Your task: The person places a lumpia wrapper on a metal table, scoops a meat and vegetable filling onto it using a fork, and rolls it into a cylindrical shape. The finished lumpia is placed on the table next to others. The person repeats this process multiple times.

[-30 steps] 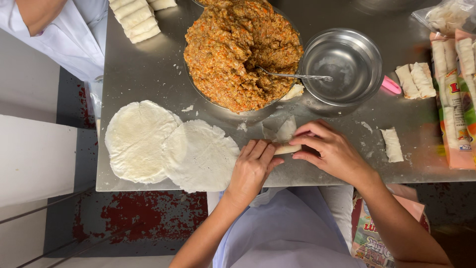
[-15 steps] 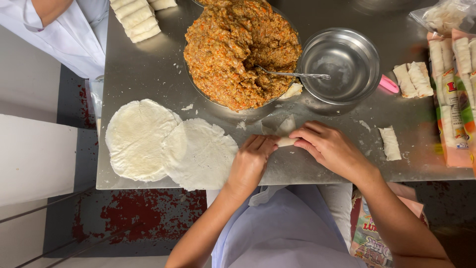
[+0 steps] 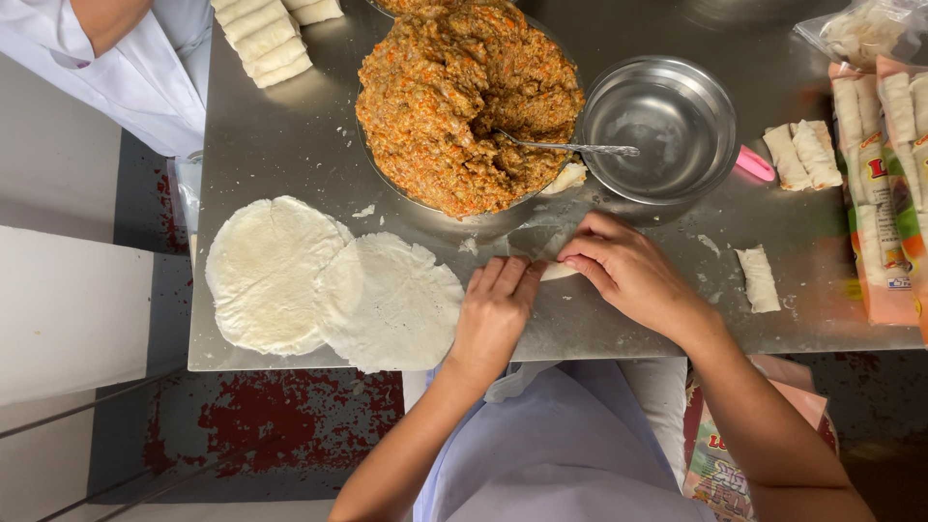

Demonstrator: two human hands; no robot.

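Both the left hand [image 3: 493,314] and right hand [image 3: 623,271] pinch a roll [image 3: 558,273] lying between them on the desk [image 3: 290,145], fingers hiding most of it.

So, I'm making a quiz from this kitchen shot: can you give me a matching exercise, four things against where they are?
Things:
1. spoon
2. roll
3. wrappers
4. steel bowl

Places:
A. between the left hand and right hand
B. stuck in the filling
C. right of the filling
D. flat at the table edge, left of the hands

Pairs: 1-B, 2-A, 3-D, 4-C
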